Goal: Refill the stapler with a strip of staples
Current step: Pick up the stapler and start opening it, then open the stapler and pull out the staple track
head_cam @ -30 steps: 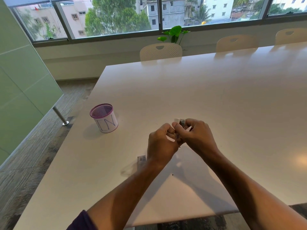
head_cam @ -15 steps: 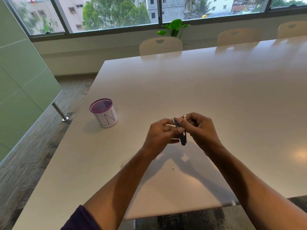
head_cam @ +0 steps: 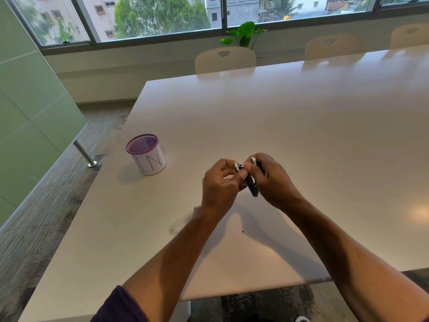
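Now, beside the untouched mesh cup (head_cam: 146, 154), the left hand (head_cam: 220, 184) and right hand (head_cam: 271, 180) pinch the small dark stapler (head_cam: 251, 185), newly swung upright above the table (head_cam: 301, 135), probably opening for staples.

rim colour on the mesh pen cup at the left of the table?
Purple rim on the white-wrapped mesh pen cup, clearest in the head view.

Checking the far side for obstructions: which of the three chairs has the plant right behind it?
The leftmost chair, its back perforated with dots; the green plant rises just behind it. The middle chair and right chair have none.
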`<state>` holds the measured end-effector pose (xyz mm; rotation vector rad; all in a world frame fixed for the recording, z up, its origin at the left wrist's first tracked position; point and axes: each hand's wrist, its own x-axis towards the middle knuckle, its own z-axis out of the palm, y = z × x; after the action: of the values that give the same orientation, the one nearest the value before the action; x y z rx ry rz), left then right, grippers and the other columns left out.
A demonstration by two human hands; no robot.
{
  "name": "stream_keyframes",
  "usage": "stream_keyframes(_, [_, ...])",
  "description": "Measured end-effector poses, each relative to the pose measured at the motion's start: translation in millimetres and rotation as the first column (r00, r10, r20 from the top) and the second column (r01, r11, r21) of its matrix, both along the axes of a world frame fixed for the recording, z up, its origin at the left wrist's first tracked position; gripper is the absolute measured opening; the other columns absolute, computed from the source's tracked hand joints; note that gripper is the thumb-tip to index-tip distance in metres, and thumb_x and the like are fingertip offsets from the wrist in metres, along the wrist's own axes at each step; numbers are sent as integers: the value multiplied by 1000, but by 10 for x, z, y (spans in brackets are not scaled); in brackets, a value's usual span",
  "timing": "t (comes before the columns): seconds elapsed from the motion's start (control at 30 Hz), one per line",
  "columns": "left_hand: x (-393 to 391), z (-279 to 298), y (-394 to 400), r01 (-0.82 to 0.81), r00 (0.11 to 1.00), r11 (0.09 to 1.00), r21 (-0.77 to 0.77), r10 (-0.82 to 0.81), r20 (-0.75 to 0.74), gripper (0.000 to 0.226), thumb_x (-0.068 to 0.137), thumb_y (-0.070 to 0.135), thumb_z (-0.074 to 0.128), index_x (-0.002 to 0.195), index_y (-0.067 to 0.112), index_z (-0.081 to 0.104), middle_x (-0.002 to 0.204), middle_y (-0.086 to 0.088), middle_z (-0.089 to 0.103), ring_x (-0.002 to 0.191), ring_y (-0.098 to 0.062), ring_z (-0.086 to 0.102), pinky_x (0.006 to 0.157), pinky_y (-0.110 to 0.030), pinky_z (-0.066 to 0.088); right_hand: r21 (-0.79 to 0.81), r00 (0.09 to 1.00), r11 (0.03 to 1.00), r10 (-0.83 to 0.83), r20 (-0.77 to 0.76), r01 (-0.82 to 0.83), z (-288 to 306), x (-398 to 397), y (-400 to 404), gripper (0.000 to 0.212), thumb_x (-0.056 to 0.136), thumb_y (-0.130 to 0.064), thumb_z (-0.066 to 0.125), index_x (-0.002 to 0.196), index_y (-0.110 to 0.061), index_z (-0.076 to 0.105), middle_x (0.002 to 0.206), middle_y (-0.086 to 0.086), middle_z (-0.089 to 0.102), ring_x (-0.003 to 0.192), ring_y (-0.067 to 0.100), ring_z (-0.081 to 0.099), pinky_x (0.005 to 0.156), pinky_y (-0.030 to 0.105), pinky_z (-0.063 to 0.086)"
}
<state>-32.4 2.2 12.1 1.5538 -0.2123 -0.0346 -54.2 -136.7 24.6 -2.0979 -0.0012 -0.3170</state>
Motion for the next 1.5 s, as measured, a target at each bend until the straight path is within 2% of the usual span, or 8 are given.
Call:
stream_keyframes(0.23, [2, 13, 24, -123, 991, 971, -207, 110, -74, 12, 94, -5, 62, 100, 6, 60, 99, -28, 72, 94, -37, 76, 78, -38, 64, 276, 975, 940, -220, 41, 201, -51, 50, -112, 22, 106, -25, 49, 93, -13, 63, 73, 4, 58, 66, 17, 51, 66, 32, 42])
stream_keyframes(0.47, [130, 119, 208, -62, 996, 925, -374, 31, -89, 16, 98, -8, 54, 110, 3, 54, 109, -27, 73, 105, -35, 74, 93, -41, 60, 832, 982, 523, -127, -140, 186, -22, -32, -327, 26, 102, -8, 48, 113, 2, 70, 91, 16, 71, 73, 20, 69, 67, 25, 60])
stream_keyframes(0.57, [181, 152, 303, 22, 999, 979, -201, -16, 31, 14, 96, -6, 60, 103, 5, 56, 104, -19, 75, 101, -26, 75, 88, -37, 61, 842, 968, 477, -132, -213, 250, -87, -52, -411, 30, 99, -1, 45, 117, 3, 69, 99, 22, 73, 76, 25, 73, 73, 26, 63])
stream_keyframes(0.63, [225, 160, 353, 0, 976, 982, 191, -42, 212, 14, 90, 6, 71, 96, 15, 62, 95, -1, 76, 90, -13, 73, 78, -26, 60, 837, 965, 480, -125, -232, 264, -121, -66, -445, 32, 97, 3, 44, 117, 4, 69, 110, 26, 72, 84, 29, 73, 77, 27, 64])
stream_keyframes(0.83, [305, 257, 381, -38, 798, 527, 849, -495, 343, 38, 91, 24, 73, 126, 30, 60, 106, 2, 75, 92, -18, 71, 88, -42, 58, 857, 958, 442, -20, -285, 265, -150, -122, -474, 29, 98, 5, 48, 118, 3, 69, 115, 28, 71, 82, 28, 75, 71, 27, 65])
stream_keyframes(1.1, [302, 201, 142, -72, 613, 328, 942, -730, 301, 73, 95, 5, 61, 148, 47, 35, 94, 4, 51, 66, -13, 45, 49, -25, 41, 822, 951, 548, 141, -274, 156, -157, -158, -403, 30, 100, 7, 47, 123, 4, 66, 114, 26, 73, 98, 32, 76, 84, 30, 63])
stream_keyframes(1.2, [313, 218, 110, -34, 614, 345, 938, -733, 292, 70, 95, 2, 59, 147, 44, 42, 94, 9, 50, 70, -10, 41, 49, -18, 28, 812, 948, 567, 162, -275, 139, -137, -170, -423, 31, 99, 7, 47, 122, 4, 67, 113, 25, 74, 103, 35, 75, 89, 34, 61])
stream_keyframes(1.5, [367, 258, 114, 54, 626, 399, 915, -728, 280, 46, 88, 4, 66, 127, 24, 52, 96, -2, 68, 73, -24, 53, 59, -42, 53, 756, 955, 652, 178, -238, 67, -139, -195, -415, 21, 98, 0, 57, 110, 1, 75, 107, 22, 77, 98, 30, 75, 84, 26, 61])
